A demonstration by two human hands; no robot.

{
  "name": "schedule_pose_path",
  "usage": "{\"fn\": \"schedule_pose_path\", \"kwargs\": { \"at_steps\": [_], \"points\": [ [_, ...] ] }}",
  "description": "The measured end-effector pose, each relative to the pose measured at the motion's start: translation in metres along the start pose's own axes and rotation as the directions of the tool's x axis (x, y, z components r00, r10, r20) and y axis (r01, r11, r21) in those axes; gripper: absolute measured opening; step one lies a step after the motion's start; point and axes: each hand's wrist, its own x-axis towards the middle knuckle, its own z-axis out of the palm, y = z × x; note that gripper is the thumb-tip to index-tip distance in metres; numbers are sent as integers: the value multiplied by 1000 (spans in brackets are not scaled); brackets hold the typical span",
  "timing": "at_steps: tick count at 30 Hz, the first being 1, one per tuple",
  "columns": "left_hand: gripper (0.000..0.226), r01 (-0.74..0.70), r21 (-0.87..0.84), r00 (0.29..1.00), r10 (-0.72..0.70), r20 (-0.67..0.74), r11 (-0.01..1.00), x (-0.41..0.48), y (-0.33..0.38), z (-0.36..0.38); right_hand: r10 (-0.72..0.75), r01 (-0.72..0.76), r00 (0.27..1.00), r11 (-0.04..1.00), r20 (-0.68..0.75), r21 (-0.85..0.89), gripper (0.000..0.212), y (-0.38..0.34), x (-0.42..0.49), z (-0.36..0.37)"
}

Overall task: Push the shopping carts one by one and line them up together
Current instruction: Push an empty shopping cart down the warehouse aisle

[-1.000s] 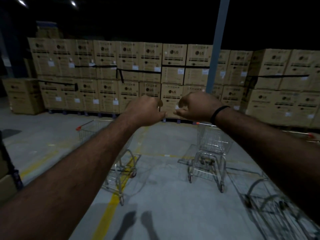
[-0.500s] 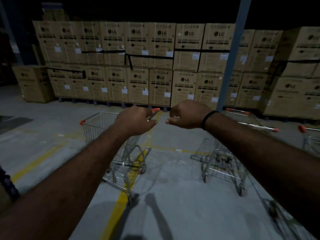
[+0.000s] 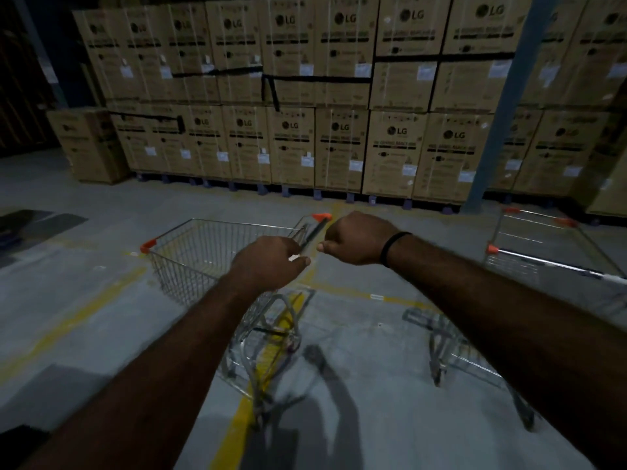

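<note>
Both my fists curled, left hand (image 3: 269,262) and right hand (image 3: 356,237) above wire cart (image 3: 203,252); can't tell if gripping its handle. Second cart (image 3: 543,245) right.

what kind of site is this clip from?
Most likely a warehouse or store stockroom. Stacked LG-branded cartons line the back on pallets, the concrete floor carries yellow lane markings, and wire shopping carts stand loose in the aisle.

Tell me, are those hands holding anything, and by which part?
Cannot tell. Both hands, left hand and right hand, are curled into fists near the cart's handle, but no clear grip shows.
</note>
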Motion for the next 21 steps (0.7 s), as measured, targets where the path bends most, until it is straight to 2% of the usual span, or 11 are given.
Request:
{"fn": "schedule_pose_path", "kwargs": {
  "at_steps": [5,9,13,17,21],
  "points": [
    [46,111,-50,992,-108,58,993,77,-40,38,-37,37,997,999,72,4,45,42,89,30],
    [44,137,-85,987,-129,91,987,149,-75,69,-34,31,996,999,81,32,32,77,162,59],
    [55,187,-117,973,-168,156,975,217,-106,108,-44,37,990,998,136,53,34,108,233,90],
    [46,252,-126,954,-225,196,960,273,-126,151,-85,74,978,995,189,61,37,136,294,120],
    [39,344,-47,894,-312,321,938,320,-137,188,-145,132,967,989,209,72,34,164,353,150]
  ]
}}
